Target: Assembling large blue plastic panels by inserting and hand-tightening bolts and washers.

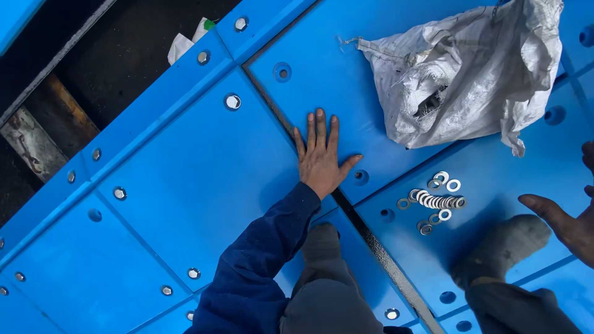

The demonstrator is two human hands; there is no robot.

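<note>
Head view: a person in a dark blue sleeve is pressing the left hand (320, 156) flat, fingers spread and holding nothing, on a blue bolted panel (204, 167) at the centre of the frame, beside a dark seam (371, 238) running diagonally between panels. At the right edge, the right hand (566, 226) is hanging open and empty above the panel, near a loose cluster of metal washers (436, 199) lying right of centre. A crumpled white woven sack (476, 68) is lying in the upper right, and the person's grey-socked feet (504, 247) are resting on the panels below.
</note>
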